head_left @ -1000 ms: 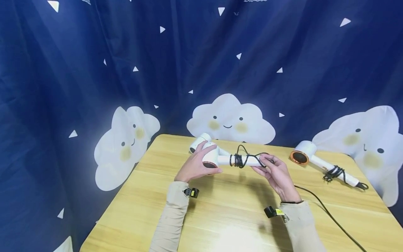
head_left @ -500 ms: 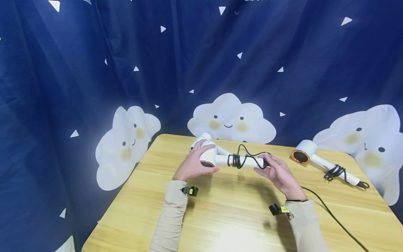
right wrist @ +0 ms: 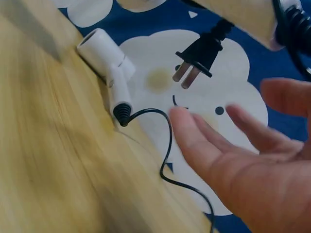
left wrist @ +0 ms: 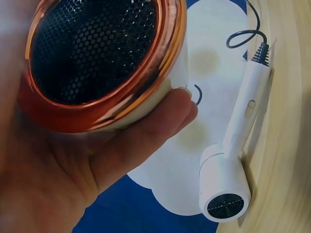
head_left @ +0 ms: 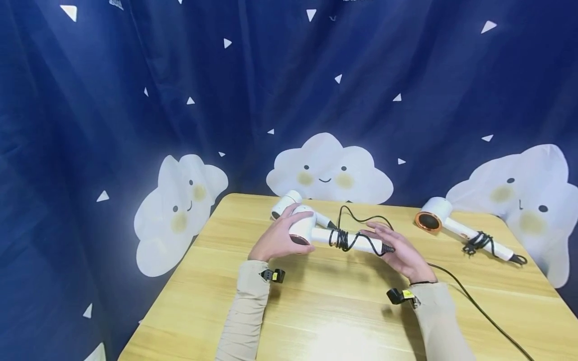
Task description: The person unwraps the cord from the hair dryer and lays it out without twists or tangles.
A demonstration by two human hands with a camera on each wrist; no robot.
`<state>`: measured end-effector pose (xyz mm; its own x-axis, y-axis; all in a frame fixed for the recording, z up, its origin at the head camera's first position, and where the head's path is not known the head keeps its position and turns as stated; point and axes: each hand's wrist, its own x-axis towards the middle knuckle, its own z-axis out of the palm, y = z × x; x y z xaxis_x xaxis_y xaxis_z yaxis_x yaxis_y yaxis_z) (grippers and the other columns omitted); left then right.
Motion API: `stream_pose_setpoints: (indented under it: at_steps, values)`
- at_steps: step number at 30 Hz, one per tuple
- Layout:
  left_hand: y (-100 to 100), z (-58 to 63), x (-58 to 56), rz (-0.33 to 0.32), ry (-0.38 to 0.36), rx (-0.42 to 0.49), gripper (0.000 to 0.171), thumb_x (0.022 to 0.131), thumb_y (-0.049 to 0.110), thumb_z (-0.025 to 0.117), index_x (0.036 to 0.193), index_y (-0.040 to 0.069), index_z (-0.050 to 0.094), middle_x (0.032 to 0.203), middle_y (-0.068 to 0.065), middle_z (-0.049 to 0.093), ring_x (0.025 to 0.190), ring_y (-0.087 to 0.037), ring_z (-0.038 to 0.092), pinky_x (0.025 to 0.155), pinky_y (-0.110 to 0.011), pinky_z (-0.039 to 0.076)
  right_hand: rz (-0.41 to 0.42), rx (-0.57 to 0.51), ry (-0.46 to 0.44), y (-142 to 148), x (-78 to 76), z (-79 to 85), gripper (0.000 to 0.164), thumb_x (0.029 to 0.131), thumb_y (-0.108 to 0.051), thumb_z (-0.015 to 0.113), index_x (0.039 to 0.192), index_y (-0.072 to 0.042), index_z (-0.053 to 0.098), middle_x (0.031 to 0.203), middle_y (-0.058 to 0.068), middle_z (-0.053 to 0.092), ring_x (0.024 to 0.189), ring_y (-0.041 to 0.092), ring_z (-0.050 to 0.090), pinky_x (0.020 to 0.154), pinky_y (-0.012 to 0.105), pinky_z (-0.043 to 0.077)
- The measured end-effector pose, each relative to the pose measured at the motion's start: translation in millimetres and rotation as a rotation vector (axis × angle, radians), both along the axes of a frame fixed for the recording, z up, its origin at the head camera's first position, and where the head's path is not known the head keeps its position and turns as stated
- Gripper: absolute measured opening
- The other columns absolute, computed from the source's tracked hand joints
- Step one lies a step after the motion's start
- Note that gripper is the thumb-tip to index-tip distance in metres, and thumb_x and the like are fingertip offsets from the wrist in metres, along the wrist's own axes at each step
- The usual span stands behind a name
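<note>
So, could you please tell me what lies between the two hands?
In the head view, the hair dryer's handle, wound with black cord, lies between the left hand and the right hand.

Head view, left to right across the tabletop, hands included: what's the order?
left hand → black cord coil on the held hair dryer → right hand → loose copper-rimmed dryer

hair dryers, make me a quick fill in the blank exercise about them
1. The left hand grips the held hair dryer, whose wound cord is coloured ____.
2. In the right wrist view, the plug has ____ metal prongs.
3. The rightmost hair dryer in the head view has its cord wrapped around its ____.

Missing words: black; two; handle
</note>
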<state>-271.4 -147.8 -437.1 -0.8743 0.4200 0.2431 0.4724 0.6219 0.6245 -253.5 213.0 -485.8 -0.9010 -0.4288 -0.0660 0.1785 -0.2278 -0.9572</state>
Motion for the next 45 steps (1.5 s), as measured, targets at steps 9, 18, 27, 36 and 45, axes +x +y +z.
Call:
stream_pose_setpoints:
  at_steps: [9,18,27,36,45]
  values:
    - [1,-2.8,0.5,-0.041,-0.021,0.02,0.089,0.066,0.05,0.093,0.146,0.046,0.053,0.167,0.006,0.031,0.141,-0.027,0.048,0.104,-0.047,0.05,0.319,-0.305,0.05,2,-3.6,-4.8,0.046,0.111,0.001,0.028,0.148,-0.005,0.054,0.141,0.0,0.066,0.112,0.009,0.069,0.094,0.021,0.056]
    - [4,-8.2,0.1,-0.086,-0.013,0.012,0.089,0.067,0.041,0.094,0.147,0.04,0.054,0.164,0.006,0.036,0.138,-0.021,0.049,0.104,-0.045,0.05,0.014,0.29,0.039,4,1.7,5.4,0.043,0.107,-0.036,0.055,0.145,-0.016,0.059,0.134,-0.019,0.066,0.095,-0.008,0.061,0.081,0.043,0.055]
    - [3,-10.8,-1.3,-0.061,-0.043,0.009,0.092,0.068,0.04,0.095,0.149,0.033,0.054,0.164,0.002,0.034,0.133,-0.024,0.052,0.103,-0.046,0.05,-0.094,0.157,0.127,2,11.4,27.8,0.025,0.107,-0.012,0.054,0.127,-0.001,0.065,0.113,-0.012,0.071,0.098,0.004,0.069,0.088,0.017,0.056]
    - [2,-13.0,-7.2,-0.024,-0.026,-0.002,0.093,0.067,0.05,0.093,0.15,0.033,0.053,0.167,-0.003,0.031,0.137,-0.03,0.05,0.105,-0.05,0.05,-0.245,0.295,0.234,-7,23.1,56.3,0.041,0.102,-0.012,0.065,0.131,0.015,0.055,0.109,-0.012,0.071,0.094,0.007,0.073,0.089,0.021,0.058]
    - [-1,-15.8,-9.3,0.068,-0.053,0.015,0.092,0.066,0.056,0.092,0.148,0.044,0.052,0.17,-0.001,0.026,0.136,-0.035,0.051,0.101,-0.054,0.05,-0.21,0.242,0.239,-15,32.9,66.6,0.029,0.1,-0.005,0.064,0.122,0.012,0.054,0.1,-0.004,0.075,0.088,0.01,0.074,0.084,0.025,0.061]
